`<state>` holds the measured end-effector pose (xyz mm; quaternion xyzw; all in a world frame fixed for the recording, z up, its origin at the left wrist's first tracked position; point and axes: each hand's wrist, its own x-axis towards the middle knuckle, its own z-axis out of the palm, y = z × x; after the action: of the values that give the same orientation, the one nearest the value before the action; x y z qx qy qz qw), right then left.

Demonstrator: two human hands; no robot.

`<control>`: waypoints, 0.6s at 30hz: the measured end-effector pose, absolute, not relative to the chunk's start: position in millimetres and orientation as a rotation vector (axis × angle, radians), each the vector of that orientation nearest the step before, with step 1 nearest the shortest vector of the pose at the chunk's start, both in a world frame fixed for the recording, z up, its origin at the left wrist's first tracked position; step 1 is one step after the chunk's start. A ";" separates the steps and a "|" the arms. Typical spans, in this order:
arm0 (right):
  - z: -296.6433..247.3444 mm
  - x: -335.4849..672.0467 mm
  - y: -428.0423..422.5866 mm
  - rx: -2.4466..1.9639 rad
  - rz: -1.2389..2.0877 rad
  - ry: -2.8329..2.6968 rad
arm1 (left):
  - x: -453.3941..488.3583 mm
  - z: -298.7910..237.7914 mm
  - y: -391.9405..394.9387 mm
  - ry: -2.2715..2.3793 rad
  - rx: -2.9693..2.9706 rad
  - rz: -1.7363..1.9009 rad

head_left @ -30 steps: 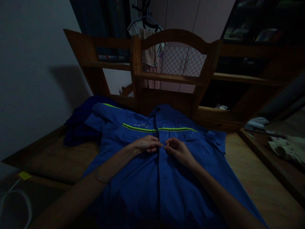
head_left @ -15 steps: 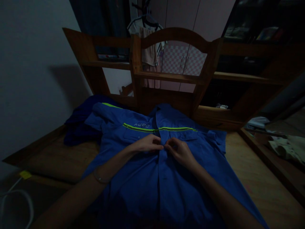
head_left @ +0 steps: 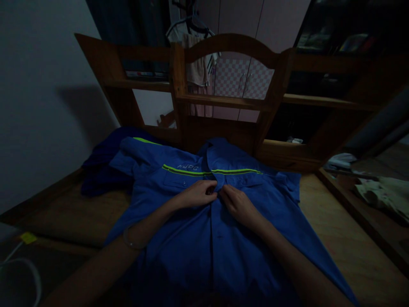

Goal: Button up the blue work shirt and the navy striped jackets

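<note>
A blue short-sleeved work shirt (head_left: 185,230) with yellow-green and dark stripes across the chest lies front up, its collar away from me. Both hands meet at its front placket, just under the chest stripe. My left hand (head_left: 198,194) pinches the placket edge from the left, thumb and fingers closed on the cloth. From the right, my right hand (head_left: 238,204) grips the placket too, its fingers bunched together. Whatever button lies between the fingertips is hidden. A thin bracelet (head_left: 133,239) circles my left wrist.
Darker blue cloth (head_left: 105,164) is heaped beyond the left sleeve. Behind the shirt rises a wooden headboard (head_left: 220,102) with shelves. The wooden board (head_left: 322,221) shows on the right, with pale cloth (head_left: 383,196) past its rail. A white cable (head_left: 36,273) curls at lower left.
The right fingers have curled in closer on the placket, and the left fingers have bent around its edge. The shirt stays in place while the view shifts slightly.
</note>
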<state>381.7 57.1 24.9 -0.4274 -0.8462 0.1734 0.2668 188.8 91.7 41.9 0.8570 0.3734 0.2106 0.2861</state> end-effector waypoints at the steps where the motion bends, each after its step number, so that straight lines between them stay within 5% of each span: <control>1: 24.7 381.9 57.8 -1.145 0.503 -2.257 | 188.6 41.0 92.4 0.993 2.291 0.560; 18: 31.4 388.3 60.8 -1.083 0.985 -2.007 | 186.1 44.7 86.7 0.864 2.694 0.641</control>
<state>388.3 60.8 31.4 -0.4128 -0.7646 0.3754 0.3228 186.1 86.7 44.7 0.9220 0.2957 0.2193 0.1202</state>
